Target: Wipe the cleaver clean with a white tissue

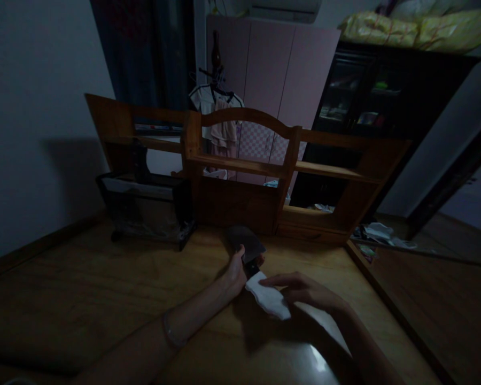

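Note:
A cleaver (pixel 246 239) with a broad dark blade and a black handle is held just above the wooden desk top, blade pointing away from me. My left hand (pixel 236 270) is closed around it where blade and handle meet, thumb on the near side and fingertips showing at the right. Around the handle's near end lies a white cloth or tissue (pixel 269 300), which hangs down to the right. My right hand (pixel 304 290) pinches this white piece from the right, its fingers bent over the upper edge. Part of the handle is hidden under it.
On the left of the desk stands a black-framed holder (pixel 144 214) with a dark upright handle (pixel 139 160) at its top. A wooden shelf unit (pixel 240 167) runs along the back edge. Behind it are a pink wardrobe (pixel 264 69) and a dark cabinet (pixel 409 91). The light is dim.

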Motion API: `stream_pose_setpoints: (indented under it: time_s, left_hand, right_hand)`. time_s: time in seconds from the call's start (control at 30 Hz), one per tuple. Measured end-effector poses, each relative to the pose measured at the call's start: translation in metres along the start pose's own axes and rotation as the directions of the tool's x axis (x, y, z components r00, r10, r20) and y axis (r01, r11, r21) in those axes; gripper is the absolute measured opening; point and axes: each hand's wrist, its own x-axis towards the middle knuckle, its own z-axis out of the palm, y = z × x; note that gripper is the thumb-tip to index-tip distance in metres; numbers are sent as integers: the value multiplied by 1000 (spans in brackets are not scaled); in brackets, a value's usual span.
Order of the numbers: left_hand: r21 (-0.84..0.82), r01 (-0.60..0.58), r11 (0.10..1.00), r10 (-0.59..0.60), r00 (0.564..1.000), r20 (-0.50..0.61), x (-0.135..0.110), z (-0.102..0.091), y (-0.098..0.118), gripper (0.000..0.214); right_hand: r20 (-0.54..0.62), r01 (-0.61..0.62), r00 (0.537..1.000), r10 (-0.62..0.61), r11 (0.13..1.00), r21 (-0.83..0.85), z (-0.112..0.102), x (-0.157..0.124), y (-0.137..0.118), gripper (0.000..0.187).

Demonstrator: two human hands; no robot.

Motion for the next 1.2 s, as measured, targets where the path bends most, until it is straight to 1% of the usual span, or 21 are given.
stream_pose_setpoints:
  time_s: [0.07, 0.13, 0.2, 0.37, 0.43, 0.5, 0.67, 0.87, 1.07, 1.2]
  left_hand:
    - [7, 8, 1000, -8, 1000, 10, 1, -1, 0, 41]
    - [8, 14, 1000, -14, 1000, 26, 1, -1, 0, 42]
    - [1, 9, 1000, -9, 999, 36, 1, -1, 0, 42]
    - [-13, 4, 1000, -4, 1000, 14, 3, -1, 1, 42]
    - [-12, 7, 1000, -7, 1000, 4, 5, -2, 1, 42]
    - [-7, 0, 1000, 0, 1000, 2, 7, -3, 1, 42]
    - [0, 5, 1000, -5, 1000, 3, 10, -7, 2, 40]
    - [8, 16, 1000, -15, 1000, -15, 8, -6, 1, 39]
    - [0, -12, 1000, 12, 999, -40, 5, -1, 0, 36]
    - [-1, -8, 1000, 8, 999, -48, 3, 0, 1, 34]
  right_hand:
    - [30, -26, 999, 25, 998, 50, 1, 1, 3, 52]
    - [18, -28, 999, 26, 997, 75, 5, 3, 4, 57]
    - [-24, -13, 1000, 14, 998, 65, 9, 6, 6, 57]
    - [-191, 53, 979, -63, 997, -56, 18, 16, 14, 48]
    - [-213, 63, 974, -74, 996, -61, 20, 18, 17, 48]
    - [-224, 53, 973, -61, 998, -44, 22, 18, 18, 48]
    - [-241, 23, 970, -34, 999, -46, 23, 15, 15, 48]
    - [-207, 22, 978, -33, 998, -58, 16, 12, 15, 50]
    - [-179, 50, 982, -64, 995, -84, 11, 7, 8, 35]
    - [-189, 43, 980, -58, 996, -80, 10, 8, 6, 35]
